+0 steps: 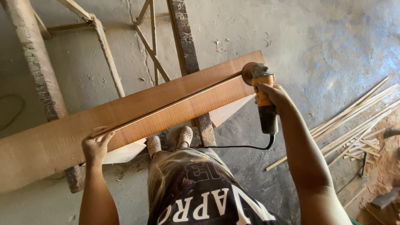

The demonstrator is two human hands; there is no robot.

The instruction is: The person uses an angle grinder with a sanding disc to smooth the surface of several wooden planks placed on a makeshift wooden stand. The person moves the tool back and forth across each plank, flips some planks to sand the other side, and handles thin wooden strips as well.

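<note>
The long wooden board [137, 112] is laid across the rough wooden trestles [187, 54], running from near left to far right, so that its top face is presented flat and unsupported ends stay level; a thin raised strip [166, 104] is seen along its middle, standing on edge. The left hand [96, 146] is pressed against the near-left end of that strip, fingers spread and flat rather than pinching, apparently so that the board is steadied against the tool's push; the right hand [273, 93] is wrapped in a closed grip around the orange and black angle grinder [262, 98], whose disc is set against the far-right end of the strip, the cord trailing back toward the body. The board appears warm orange-brown with fine cross-rippled grain, smooth-faced; paler offcut panels [227, 112] are seen beneath it. Thin wood strips [358, 125] lie scattered on the dusty floor [325, 50] at right.
</note>
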